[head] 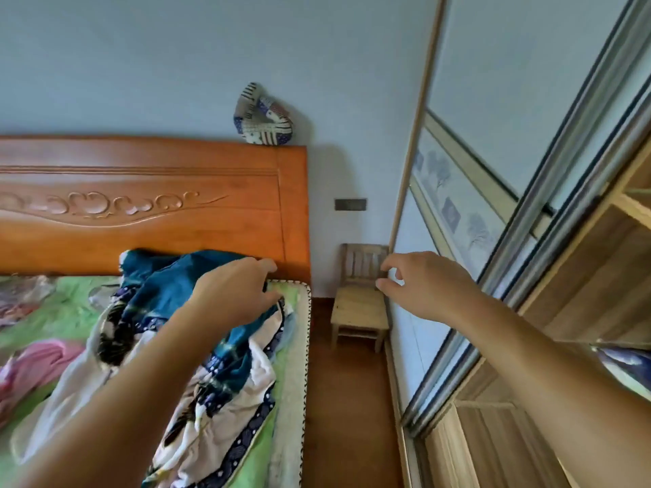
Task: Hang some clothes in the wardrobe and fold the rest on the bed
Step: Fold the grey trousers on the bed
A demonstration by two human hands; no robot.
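Obs., bedside, facing the headboard (158, 191).

- Clothes pile (211, 364): heaped on the bed (294, 399) along its right edge, unfolded. A teal garment (183, 280) lies uppermost at the headboard end. Below it is white cloth with navy dotted trim (253, 375). A pink garment (42, 361) lies apart, further left on the green sheet.
- Left grip (236, 290): reached over the teal garment near the mattress corner. Released, with the thumb raised and apart from the fingers and nothing caught between them. The fingertips (276, 297) are at the cloth edge; actual contact not resolvable.
- Right grip (422, 283): in the air, in the gap between bed and wardrobe. Released and grasping nothing, fingers loosely curved, thumb and forefinger apart.
- Wardrobe (599, 258): at the right. The sliding door (475, 206) is pushed towards the wall, exposing wooden shelves. Some blue-white fabric (630, 368) sits on a lower shelf.
- Small wooden chair (359, 304): on the floor, against the wall between bed and wardrobe.
- Patchwork cushion (262, 118): perched on top of the headboard, leaning on the wall.
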